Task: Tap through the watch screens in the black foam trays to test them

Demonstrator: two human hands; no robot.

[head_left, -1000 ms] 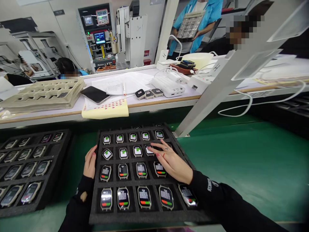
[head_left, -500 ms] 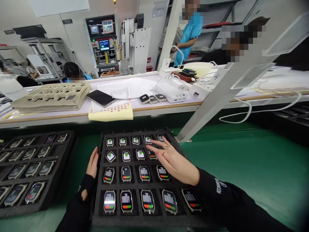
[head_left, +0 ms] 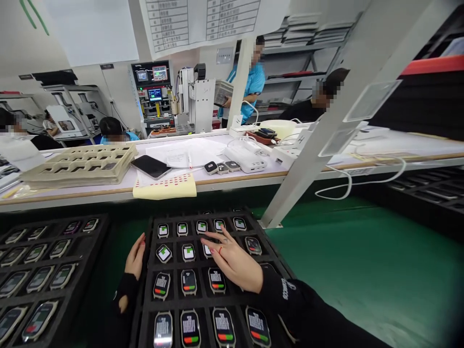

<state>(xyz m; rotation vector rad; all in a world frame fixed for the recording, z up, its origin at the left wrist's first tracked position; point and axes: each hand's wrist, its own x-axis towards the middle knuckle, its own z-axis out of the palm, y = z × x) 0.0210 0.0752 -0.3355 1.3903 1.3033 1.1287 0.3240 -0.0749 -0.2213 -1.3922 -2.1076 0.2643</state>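
A black foam tray [head_left: 168, 305] holds rows of smartwatches in square pockets, their screens lit. Watches in the far rows, such as the tilted smartwatch [head_left: 164, 253], show white and green; nearer ones show pale text above red and green bars. My left hand [head_left: 135, 257] lies along the tray's left edge, fingers stretched out and holding nothing. Over the second row hovers my right hand [head_left: 234, 258], fingers spread, partly covering a watch there. Its fingertips are close to the far-row watches [head_left: 219, 225]; whether they touch a screen I cannot tell.
Another black tray of watches [head_left: 68, 290] lies to the left. A bench beyond carries a phone [head_left: 150, 166], a cream tray [head_left: 76, 166], several small dark devices and a white power box [head_left: 246, 159]. A slanted white post [head_left: 295, 179] stands at right. Other people work behind.
The view has tilted up, so the bench and trays sit lower. My right hand has shifted left across the tray, uncovering watches at the right. My left hand stays at the edge.
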